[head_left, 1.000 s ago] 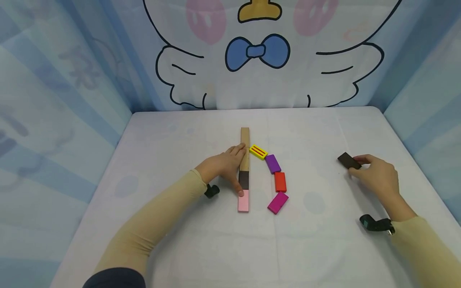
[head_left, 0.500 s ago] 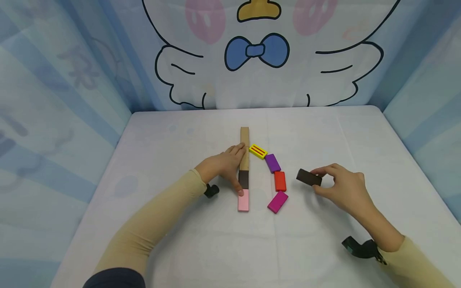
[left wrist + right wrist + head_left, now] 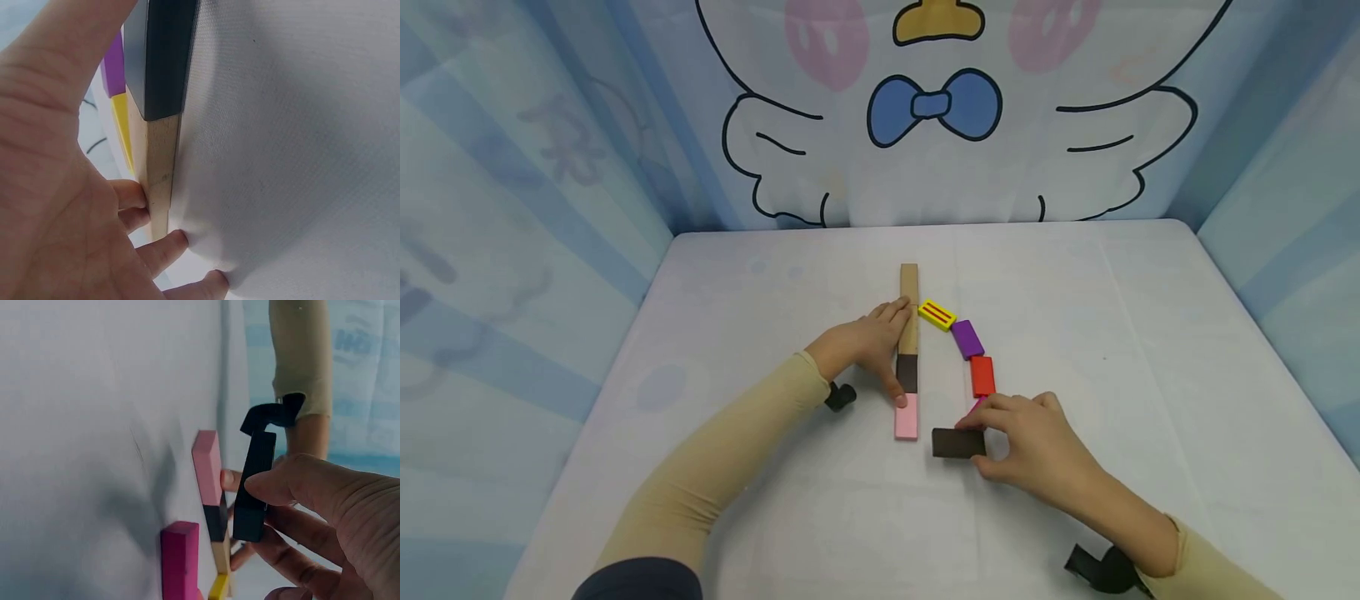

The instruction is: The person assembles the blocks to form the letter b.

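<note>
My right hand (image 3: 1037,450) pinches a dark brown block (image 3: 958,443) between thumb and fingers, beside the near end of a curve of blocks. In the right wrist view that dark block (image 3: 255,487) appears raised off the table. My left hand (image 3: 868,346) rests with spread, fairly straight fingers along a straight row: two wooden blocks (image 3: 909,283), a black block (image 3: 907,373) and a pink block (image 3: 906,418). Curving away on the right are a yellow striped block (image 3: 937,315), a purple block (image 3: 967,339), a red block (image 3: 982,377) and a magenta block (image 3: 180,562), mostly covered by my right hand in the head view.
A white cloth-covered table (image 3: 775,517) lies under the blocks. Behind it hangs a curtain (image 3: 936,183) with a cartoon print, and blue-white cloth flanks both sides. A black wrist camera (image 3: 841,397) sits by my left wrist, another (image 3: 1101,571) by my right.
My right hand has carried the dark block from the right side of the table leftward and nearer, to the magenta block. My left hand and the laid blocks have stayed in place.
</note>
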{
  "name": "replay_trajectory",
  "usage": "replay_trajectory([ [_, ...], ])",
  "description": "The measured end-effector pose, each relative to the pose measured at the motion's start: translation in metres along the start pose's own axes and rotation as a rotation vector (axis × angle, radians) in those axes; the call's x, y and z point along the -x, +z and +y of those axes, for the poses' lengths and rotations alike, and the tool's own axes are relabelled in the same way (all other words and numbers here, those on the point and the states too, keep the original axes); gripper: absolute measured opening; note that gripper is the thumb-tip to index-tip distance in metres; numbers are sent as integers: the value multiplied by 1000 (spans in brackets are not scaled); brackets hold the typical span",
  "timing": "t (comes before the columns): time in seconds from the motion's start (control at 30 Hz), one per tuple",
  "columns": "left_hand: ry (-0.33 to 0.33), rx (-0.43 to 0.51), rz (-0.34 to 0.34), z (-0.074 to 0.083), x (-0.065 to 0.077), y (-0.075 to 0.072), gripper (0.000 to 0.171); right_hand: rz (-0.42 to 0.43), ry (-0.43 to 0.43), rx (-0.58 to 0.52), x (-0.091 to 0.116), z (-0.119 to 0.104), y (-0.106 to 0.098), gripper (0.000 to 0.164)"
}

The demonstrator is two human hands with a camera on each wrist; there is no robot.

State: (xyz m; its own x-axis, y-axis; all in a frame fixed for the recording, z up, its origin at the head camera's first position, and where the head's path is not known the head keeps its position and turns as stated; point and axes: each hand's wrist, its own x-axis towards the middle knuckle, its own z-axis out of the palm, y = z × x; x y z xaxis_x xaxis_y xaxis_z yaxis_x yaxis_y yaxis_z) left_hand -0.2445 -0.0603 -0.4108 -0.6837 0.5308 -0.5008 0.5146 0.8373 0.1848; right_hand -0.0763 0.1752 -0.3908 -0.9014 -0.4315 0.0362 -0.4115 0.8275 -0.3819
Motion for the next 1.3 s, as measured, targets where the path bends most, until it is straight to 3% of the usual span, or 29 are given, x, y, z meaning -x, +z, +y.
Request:
replay_trajectory([
  [0.37,9,1,10,-1,-1,1,156,-86,-91,101,-9,-8,27,30],
  [0.7,2,2,15,-1,-1,2,156,-36,-91,183,-11,-2,37,31],
  [1.3,-3,12,6,0,1,0,156,18,-105,163,-19,2,41,29],
])
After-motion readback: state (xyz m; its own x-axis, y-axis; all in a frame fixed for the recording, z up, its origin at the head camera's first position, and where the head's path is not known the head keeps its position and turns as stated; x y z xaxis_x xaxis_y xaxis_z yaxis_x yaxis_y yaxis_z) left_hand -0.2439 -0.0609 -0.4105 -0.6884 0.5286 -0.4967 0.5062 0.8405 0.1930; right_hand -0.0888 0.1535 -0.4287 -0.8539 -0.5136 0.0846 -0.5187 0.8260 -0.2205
